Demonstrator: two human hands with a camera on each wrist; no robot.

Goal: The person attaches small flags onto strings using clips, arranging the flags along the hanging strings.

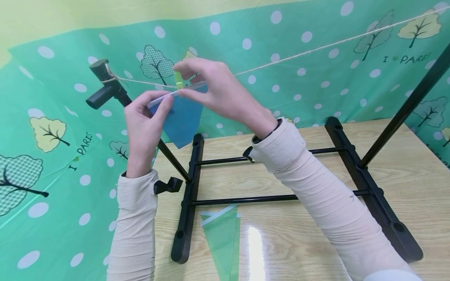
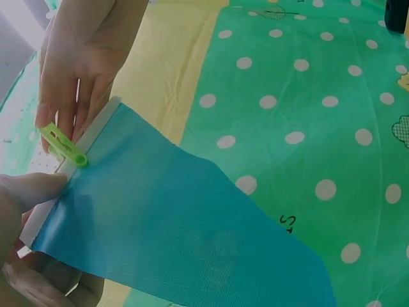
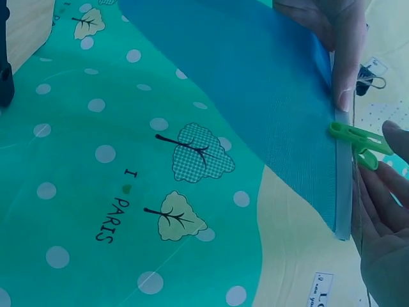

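A blue fabric pennant with a white top band hangs at a thin string. My left hand pinches the band near its left end, thumb on the near face. My right hand grips a green clothespin by its legs, between thumb and fingers. The clothespin's tip lies over the white band, beside the string, a little to the right of the left thumb. In the left wrist view the pennant's blue cloth spreads below both hands. Whether the clothespin bites the string too, I cannot tell.
The string is tied to the top of a black pole at left and runs up right. A black stand base with crossbars rests on the wooden table. Green pennants lie in front. A dotted green cloth hangs behind.
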